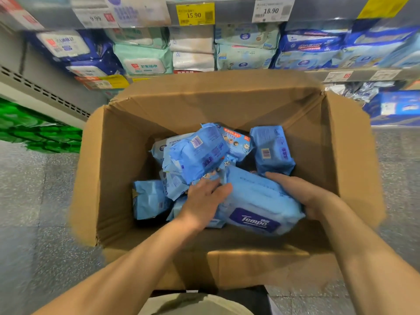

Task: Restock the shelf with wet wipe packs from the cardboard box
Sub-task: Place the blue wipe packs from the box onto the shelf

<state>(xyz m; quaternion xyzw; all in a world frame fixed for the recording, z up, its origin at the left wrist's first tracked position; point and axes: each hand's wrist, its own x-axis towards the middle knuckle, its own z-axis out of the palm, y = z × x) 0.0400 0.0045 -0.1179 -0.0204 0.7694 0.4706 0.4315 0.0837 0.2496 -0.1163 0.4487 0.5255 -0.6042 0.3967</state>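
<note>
An open cardboard box (118, 169) stands on the floor in front of me, with several light blue wet wipe packs piled in its bottom. A large blue Tempo pack (256, 201) lies tilted on top of the pile at the near right. My left hand (204, 201) grips its left end and my right hand (302, 192) clasps its right edge. Other packs (200, 153) lie behind and to the left, one standing upright at the back right (272, 148). The shelf (227, 19) above holds rows of wipe packs.
Price tags (195, 14) line the shelf edges. A lower shelf at the right holds blue packs (395, 108). Green packaged goods (38, 128) sit at the left on a low level. Grey speckled floor (34, 201) surrounds the box.
</note>
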